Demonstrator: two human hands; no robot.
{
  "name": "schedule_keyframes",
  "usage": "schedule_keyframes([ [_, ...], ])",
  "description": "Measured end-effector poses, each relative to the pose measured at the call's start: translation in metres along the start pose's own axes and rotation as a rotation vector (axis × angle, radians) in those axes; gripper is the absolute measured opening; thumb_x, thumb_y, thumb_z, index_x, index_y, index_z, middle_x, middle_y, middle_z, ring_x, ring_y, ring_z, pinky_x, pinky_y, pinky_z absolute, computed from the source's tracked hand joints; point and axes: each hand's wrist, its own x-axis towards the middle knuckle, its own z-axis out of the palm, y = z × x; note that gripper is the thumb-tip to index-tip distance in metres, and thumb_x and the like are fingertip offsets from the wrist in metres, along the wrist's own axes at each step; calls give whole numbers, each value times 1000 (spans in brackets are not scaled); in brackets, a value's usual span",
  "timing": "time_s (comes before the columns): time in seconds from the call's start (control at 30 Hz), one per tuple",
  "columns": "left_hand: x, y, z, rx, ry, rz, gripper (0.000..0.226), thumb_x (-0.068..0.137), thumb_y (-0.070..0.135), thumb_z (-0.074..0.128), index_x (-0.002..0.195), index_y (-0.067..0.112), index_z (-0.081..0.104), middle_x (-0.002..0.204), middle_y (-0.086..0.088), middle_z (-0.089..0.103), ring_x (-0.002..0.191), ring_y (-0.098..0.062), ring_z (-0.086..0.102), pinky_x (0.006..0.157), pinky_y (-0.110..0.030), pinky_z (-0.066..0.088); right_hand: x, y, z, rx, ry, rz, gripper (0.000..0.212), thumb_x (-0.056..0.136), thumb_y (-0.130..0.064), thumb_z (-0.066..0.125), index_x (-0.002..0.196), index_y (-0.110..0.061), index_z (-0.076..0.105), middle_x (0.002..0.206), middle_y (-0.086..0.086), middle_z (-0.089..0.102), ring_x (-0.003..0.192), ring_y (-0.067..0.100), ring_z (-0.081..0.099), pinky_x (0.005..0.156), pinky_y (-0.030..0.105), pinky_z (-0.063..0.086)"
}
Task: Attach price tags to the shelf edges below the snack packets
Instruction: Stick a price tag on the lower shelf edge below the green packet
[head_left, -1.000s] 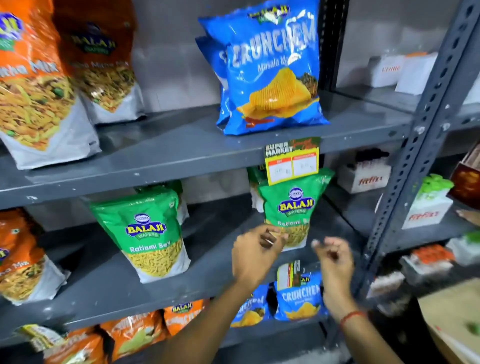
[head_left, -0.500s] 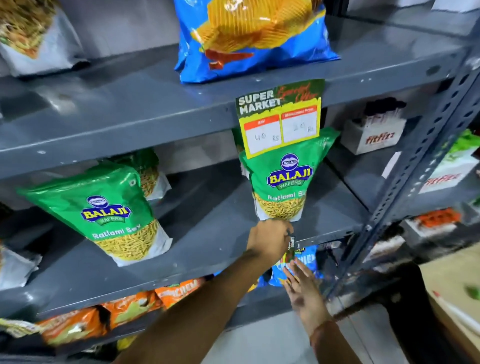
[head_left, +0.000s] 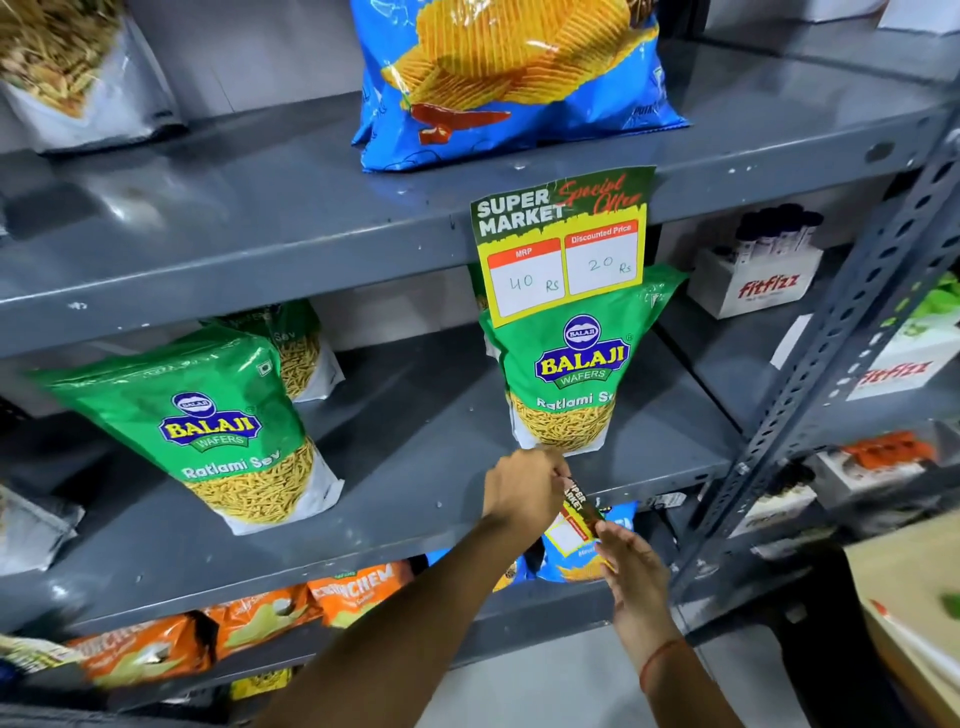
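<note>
On the far left of the grey metal shelving unit (head_left: 218, 244), a green Balaji Ratlami Sev pouch (head_left: 208, 421) leans back on the middle shelf, with a second like pouch partly hidden behind it. Below it, orange snack packets (head_left: 249, 623) lie along the lowest shelf.

Further right, a blue packet of ridged chips (head_left: 514, 78) stands on the upper shelf. Hanging from that shelf's front edge, just below the blue packet, is a finished printed paper price tag (head_left: 563, 244): dark green top with "SUPER MARKET" in white and red script, yellow lower part, two white boxes with red headers, handwritten "40 Rs" and "20 Rs". It overlaps the top of another green Balaji pouch (head_left: 566, 384) standing on the middle shelf.

At the front edge of the middle shelf, below that pouch, the left hand (head_left: 522, 491) is closed, its fingers pinching the top of a second price tag of the same print (head_left: 576, 517). This tag is seen nearly edge-on and tilted, its white box blank as far as can be told. The right hand (head_left: 631, 566), a red thread at its wrist, has its fingers extended flat, the fingertips touching the tag's lower part; it grips nothing. Behind the tag lies a blue packet on the lowest shelf (head_left: 582, 564).

On the right, white "fitfizz" cartons (head_left: 758, 280) sit on neighbouring shelves.
</note>
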Motion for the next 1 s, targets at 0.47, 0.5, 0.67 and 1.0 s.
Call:
schedule_keyframes([
  [0.47, -73, -36, 52, -306, 101, -345, 14, 86, 25, 61, 87, 19, 74, 86, -1, 79, 84, -21, 71, 71, -31, 56, -1, 3, -28, -343, 2, -376, 18, 71, -5, 81, 74, -22, 77, 77, -10, 77, 76, 11, 72, 72, 21, 56],
  [0.5, -74, -35, 54, -322, 103, -361, 14, 86, 23, 60, 86, 18, 74, 86, -1, 79, 84, -21, 72, 71, -31, 56, -1, 3, -27, -369, 11, -392, 19, 72, -6, 81, 73, -25, 76, 76, -14, 77, 76, 11, 72, 72, 20, 56],
  [0.67, -70, -28, 52, -371, 136, -362, 16, 86, 23, 58, 85, 16, 73, 88, -3, 79, 85, -23, 72, 71, -37, 59, 6, -10, -19, -417, 18, -450, 14, 73, -14, 81, 72, -28, 77, 78, -10, 77, 79, 15, 72, 76, 32, 54],
  [1.0, -48, -23, 48, -304, 236, -329, 17, 85, 28, 57, 86, 21, 73, 85, 2, 79, 81, -22, 72, 68, -32, 57, 23, -25, -8, -400, 60, -454, 9, 74, -22, 80, 79, -29, 77, 77, -1, 77, 73, 26, 74, 64, 39, 61],
])
